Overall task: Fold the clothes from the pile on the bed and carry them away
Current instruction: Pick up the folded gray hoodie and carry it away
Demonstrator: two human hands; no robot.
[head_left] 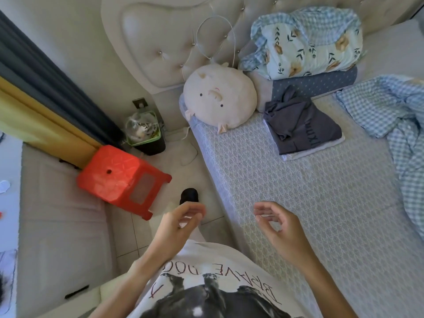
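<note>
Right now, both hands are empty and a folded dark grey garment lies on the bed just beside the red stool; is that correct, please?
Not quite. The head view shows the folded dark grey garment on the bed beside the pig plush, not the red stool, which stands on the floor. The left hand and right hand are indeed empty.

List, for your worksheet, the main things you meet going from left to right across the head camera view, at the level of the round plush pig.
Yellow and grey curtain → lined bin → plush pig → folded grey garment → blue checked clothes.
</note>
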